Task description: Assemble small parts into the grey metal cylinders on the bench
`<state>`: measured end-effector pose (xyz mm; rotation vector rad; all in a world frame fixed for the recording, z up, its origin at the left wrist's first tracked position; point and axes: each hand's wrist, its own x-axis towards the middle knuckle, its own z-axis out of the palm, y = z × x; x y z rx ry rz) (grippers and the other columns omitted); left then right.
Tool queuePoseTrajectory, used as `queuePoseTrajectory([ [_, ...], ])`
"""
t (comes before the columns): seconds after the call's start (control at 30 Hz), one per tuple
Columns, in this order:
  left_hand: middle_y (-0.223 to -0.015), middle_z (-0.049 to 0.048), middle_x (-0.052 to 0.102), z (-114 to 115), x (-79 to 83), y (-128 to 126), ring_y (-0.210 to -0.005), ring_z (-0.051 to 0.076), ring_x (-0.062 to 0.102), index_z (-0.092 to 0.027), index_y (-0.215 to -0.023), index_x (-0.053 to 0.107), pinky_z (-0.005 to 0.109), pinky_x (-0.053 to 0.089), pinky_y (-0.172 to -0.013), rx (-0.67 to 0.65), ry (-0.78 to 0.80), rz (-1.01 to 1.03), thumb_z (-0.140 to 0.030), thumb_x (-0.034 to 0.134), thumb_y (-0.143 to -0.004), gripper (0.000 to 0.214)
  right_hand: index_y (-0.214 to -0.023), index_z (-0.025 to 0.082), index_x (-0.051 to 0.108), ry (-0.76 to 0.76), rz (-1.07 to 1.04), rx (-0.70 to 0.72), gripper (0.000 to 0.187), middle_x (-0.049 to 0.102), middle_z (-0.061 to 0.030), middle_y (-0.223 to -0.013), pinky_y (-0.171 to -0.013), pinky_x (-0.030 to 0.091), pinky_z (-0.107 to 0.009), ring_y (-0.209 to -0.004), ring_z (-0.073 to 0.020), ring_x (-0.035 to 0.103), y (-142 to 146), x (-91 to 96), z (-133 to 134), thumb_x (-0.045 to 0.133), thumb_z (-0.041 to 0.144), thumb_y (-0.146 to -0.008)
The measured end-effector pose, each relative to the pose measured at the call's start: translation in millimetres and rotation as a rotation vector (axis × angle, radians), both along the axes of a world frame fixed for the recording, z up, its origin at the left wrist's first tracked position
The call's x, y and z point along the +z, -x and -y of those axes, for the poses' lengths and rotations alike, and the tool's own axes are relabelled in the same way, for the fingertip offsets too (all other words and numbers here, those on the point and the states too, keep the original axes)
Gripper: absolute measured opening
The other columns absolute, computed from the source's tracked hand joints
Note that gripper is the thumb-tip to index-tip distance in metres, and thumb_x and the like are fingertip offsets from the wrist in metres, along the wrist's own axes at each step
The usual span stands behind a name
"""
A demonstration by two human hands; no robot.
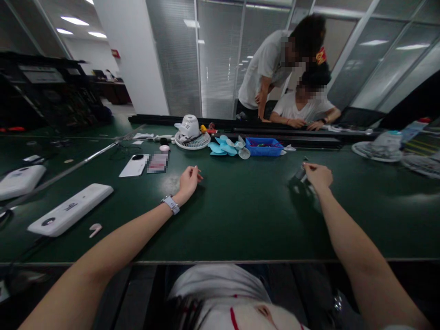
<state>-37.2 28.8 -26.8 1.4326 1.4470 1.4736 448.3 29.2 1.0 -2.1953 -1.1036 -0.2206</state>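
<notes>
My left hand [189,182] rests on the green tabletop [233,215] with its fingers loosely curled, and I see nothing in it. A pale band [171,204] circles that wrist. Farther right, my right hand [319,176] has its fingertips pinched just above the table. A small greyish, partly see-through thing [300,173] shows at those fingertips, blurred, and its kind cannot be made out. Light blue fan blades [225,145] and a blue bin [264,147] with small parts in it lie beyond and between the hands.
A white fan housing with a grille [191,133] stands at the back. To the left lie a white phone [132,166], a long white device [70,211] and an earbud [95,229]. More fan parts [381,146] sit at the right. Two people [275,78] are across the table.
</notes>
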Motion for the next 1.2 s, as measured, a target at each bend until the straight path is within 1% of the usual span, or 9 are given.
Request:
queuePoseTrajectory([
  [0.07,-0.062,0.0011,0.064,-1,-0.7,0,-0.055,0.015,0.061,-0.019,-0.081,0.057,0.025,0.046,-0.055,-0.002,-0.003,0.001,-0.050,0.050,-0.092,0.033,-0.109,0.021,0.077,-0.029,0.001,0.022,0.041,0.072,-0.0151,-0.104,-0.079,0.050,-0.040,-0.092,-0.0297,0.066,0,-4.2,1,0.057,0.051,-0.088],
  [0.13,-0.062,0.0013,0.064,-3,-2.3,1,-0.056,0.015,0.062,-0.019,-0.081,0.057,0.025,0.046,-0.055,-0.008,-0.007,0.006,-0.050,0.050,-0.092,0.034,-0.114,0.022,0.075,-0.098,-0.024,0.083,0.044,0.073,-0.0130,-0.103,-0.083,0.050,-0.040,-0.092,-0.0276,0.066,1,-11.1,1,0.060,0.052,-0.086],
  [0.27,-0.063,0.0012,0.064,-8,-7.0,3,-0.056,0.015,0.061,-0.019,-0.083,0.057,0.025,0.045,-0.055,-0.009,-0.014,0.033,-0.051,0.049,-0.092,0.034,-0.120,0.017,0.071,-0.195,-0.167,0.170,0.059,0.073,-0.0119,-0.097,-0.086,0.051,-0.041,-0.088,-0.0255,0.066,-1,-26.4,-3,0.073,0.052,-0.073],
  [0.33,-0.063,0.0011,0.064,-10,-9.0,4,-0.056,0.015,0.061,-0.019,-0.084,0.057,0.025,0.045,-0.055,-0.007,-0.020,0.038,-0.052,0.049,-0.092,0.035,-0.119,0.015,0.070,-0.203,-0.213,0.173,0.059,0.073,-0.0121,-0.097,-0.085,0.051,-0.040,-0.087,-0.0249,0.067,-3,-31.7,-6,0.076,0.048,-0.071],
  [0.43,-0.063,0.0007,0.063,-10,-9.7,5,-0.056,0.015,0.060,-0.019,-0.083,0.057,0.025,0.045,-0.055,-0.014,-0.033,0.046,-0.054,0.048,-0.092,0.037,-0.118,0.016,0.070,-0.203,-0.224,0.167,0.054,0.073,-0.0113,-0.096,-0.084,0.052,-0.039,-0.084,-0.0235,0.068,-6,-36.0,-10,0.077,0.042,-0.071],
  [0.57,-0.058,0.0000,0.059,-7,-6.5,4,-0.053,0.015,0.058,-0.019,-0.079,0.057,0.025,0.043,-0.053,-0.004,-0.049,0.046,-0.056,0.044,-0.092,0.041,-0.115,0.016,0.070,-0.222,-0.230,0.169,0.051,0.072,-0.0102,-0.094,-0.084,0.054,-0.039,-0.082,-0.0229,0.068,-8,-38.8,-12,0.077,0.041,-0.071],
  [0.8,-0.054,-0.0009,0.055,-2,-1.6,2,-0.051,0.015,0.054,-0.020,-0.073,0.057,0.025,0.040,-0.051,-0.002,-0.037,0.008,-0.051,0.044,-0.092,0.038,-0.116,0.016,0.070,-0.230,-0.259,0.173,0.051,0.072,-0.0107,-0.095,-0.082,0.054,-0.037,-0.082,-0.0221,0.068,-8,-39.9,-12,0.077,0.039,-0.071],
  [1.03,-0.054,-0.0006,0.055,-3,-4.7,3,-0.051,0.014,0.054,-0.020,-0.073,0.058,0.025,0.040,-0.050,-0.012,-0.054,0.000,-0.049,0.044,-0.092,0.037,-0.118,0.015,0.069,-0.245,-0.253,0.172,0.053,0.073,-0.0103,-0.093,-0.081,0.054,-0.038,-0.079,-0.0222,0.067,-6,-41.2,-12,0.076,0.041,-0.071],
  [1.2,-0.057,0.0003,0.057,-5,-7.4,5,-0.053,0.015,0.055,-0.019,-0.076,0.060,0.025,0.041,-0.052,-0.018,-0.042,-0.022,-0.052,0.043,-0.092,0.040,-0.107,0.012,0.072,-0.185,-0.252,0.109,0.046,0.074,-0.0130,-0.091,-0.081,0.054,-0.038,-0.082,-0.0242,0.068,-7,-37.2,-11,0.076,0.041,-0.073],
])
